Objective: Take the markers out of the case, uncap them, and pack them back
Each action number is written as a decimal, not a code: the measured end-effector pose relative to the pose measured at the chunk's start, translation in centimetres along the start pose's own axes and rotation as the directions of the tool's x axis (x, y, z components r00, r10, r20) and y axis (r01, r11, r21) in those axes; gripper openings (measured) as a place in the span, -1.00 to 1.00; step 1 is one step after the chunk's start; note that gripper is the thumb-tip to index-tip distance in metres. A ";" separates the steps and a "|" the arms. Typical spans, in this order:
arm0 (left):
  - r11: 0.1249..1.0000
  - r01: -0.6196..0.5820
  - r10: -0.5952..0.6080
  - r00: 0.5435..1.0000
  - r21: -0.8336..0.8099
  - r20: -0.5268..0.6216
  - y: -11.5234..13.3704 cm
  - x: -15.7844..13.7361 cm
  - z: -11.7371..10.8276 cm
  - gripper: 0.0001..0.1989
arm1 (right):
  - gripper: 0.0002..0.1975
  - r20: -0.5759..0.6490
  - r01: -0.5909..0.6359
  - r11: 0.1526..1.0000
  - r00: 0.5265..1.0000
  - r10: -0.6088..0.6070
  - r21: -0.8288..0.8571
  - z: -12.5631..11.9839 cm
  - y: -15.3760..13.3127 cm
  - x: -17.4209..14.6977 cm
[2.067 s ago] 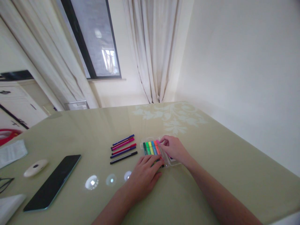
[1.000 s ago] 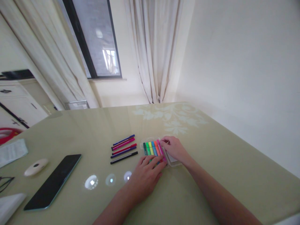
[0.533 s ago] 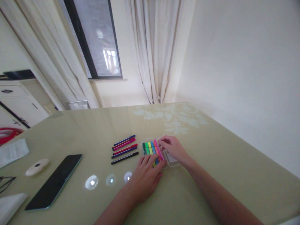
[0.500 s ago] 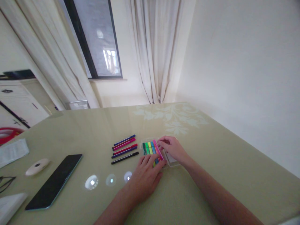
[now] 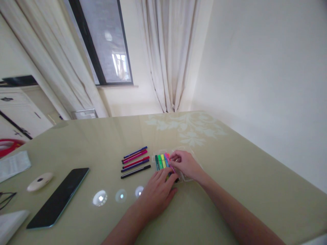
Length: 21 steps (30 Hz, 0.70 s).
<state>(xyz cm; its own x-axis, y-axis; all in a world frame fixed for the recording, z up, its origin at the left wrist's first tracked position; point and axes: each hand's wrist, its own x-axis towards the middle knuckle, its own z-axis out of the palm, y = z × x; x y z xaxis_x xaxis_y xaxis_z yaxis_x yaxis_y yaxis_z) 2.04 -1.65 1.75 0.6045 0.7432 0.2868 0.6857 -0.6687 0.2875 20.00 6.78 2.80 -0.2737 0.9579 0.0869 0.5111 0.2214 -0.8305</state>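
Note:
A clear plastic marker case (image 5: 154, 159) lies open on the table with a row of coloured markers in it, among them a dark green marker (image 5: 157, 162), a light green one (image 5: 160, 161) and a yellow one (image 5: 163, 160). My right hand (image 5: 187, 164) reaches in from the right, its thumb and fingers pinching a pink marker (image 5: 167, 157) that slants over the row. My left hand (image 5: 159, 189) rests over the near end of the case, fingers curved onto it and the markers, hiding their lower ends. A dark tip shows by its thumb.
Left of the case lie several loose markers, including a black one (image 5: 136, 172) and a blue one (image 5: 135, 152). Farther left are a phone (image 5: 58, 197), a white oval object (image 5: 40, 182), a cloth-like white item (image 5: 15, 165) and a black cable (image 5: 9, 199). A wall (image 5: 268, 85) borders the table's right side.
My right hand has moved slightly left, and the pink marker's upper end has shifted left with it. An orange cap now shows beside it. My left hand stays nearly in place.

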 end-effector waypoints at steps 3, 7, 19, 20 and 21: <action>0.999 0.009 -0.008 1.000 0.037 -0.028 -0.1 0.1 0.2 -0.74 | -0.94 0.009 0.041 0.998 0.999 -0.041 -0.054 -0.2 -0.2 -0.1; 0.995 0.015 -0.009 0.998 0.094 -0.062 -0.4 0.3 0.3 -0.85 | -0.90 0.019 0.057 0.995 0.998 -0.056 -0.080 -0.3 -0.1 0.0; 0.993 -0.073 0.087 0.984 0.098 -0.153 -0.9 -0.1 0.4 -0.80 | -0.76 0.021 -0.031 0.987 0.999 0.035 -0.155 -0.9 -0.5 -0.1; 0.992 -0.072 0.088 0.982 0.100 -0.168 -0.9 -0.2 0.5 -0.79 | -0.73 0.033 -0.052 0.988 0.998 0.057 -0.148 -0.9 -0.4 -0.1; 0.993 -0.070 0.086 0.980 0.098 -0.180 -1.0 -0.2 0.5 -0.79 | -0.69 0.045 -0.068 0.988 0.996 0.075 -0.139 -0.9 -0.4 -0.1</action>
<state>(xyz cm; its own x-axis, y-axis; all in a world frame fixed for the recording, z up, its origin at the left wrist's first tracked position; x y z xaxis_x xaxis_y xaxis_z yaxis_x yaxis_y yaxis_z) 1.44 -1.17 0.96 0.5788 0.6664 0.4700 0.6783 -0.7134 0.1761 20.55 6.76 3.64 -0.2711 0.9626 -0.0008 0.6367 0.1787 -0.7501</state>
